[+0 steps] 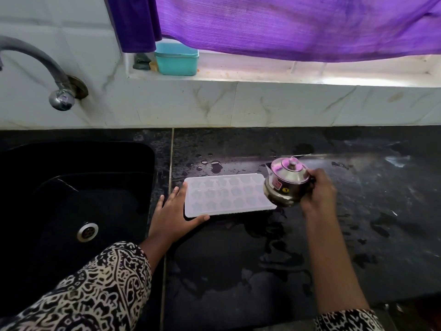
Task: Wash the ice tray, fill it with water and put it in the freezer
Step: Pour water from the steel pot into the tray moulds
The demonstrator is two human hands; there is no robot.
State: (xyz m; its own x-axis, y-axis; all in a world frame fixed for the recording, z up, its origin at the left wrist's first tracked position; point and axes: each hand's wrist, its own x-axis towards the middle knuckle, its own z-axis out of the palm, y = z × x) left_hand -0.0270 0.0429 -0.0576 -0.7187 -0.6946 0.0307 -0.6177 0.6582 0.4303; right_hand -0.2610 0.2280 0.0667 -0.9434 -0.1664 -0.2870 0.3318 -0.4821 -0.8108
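Note:
A translucent white ice tray point(224, 195) with several star-shaped cells lies flat on the wet black counter point(238, 259), just right of the sink. My left hand point(173, 215) rests against its left end, fingers straight along the edge and thumb under the near corner. My right hand point(318, 192) grips the handle of a small steel kettle point(286, 182) with a knobbed lid, tilted over the tray's right end. Whether water is pouring or sits in the cells is not visible.
A black sink point(71, 199) with a steel drain point(87, 231) lies at the left, a curved tap point(47, 70) above it. On the window ledge stands a teal box point(176, 59) under a purple curtain point(286, 25). Water drops and puddles cover the counter.

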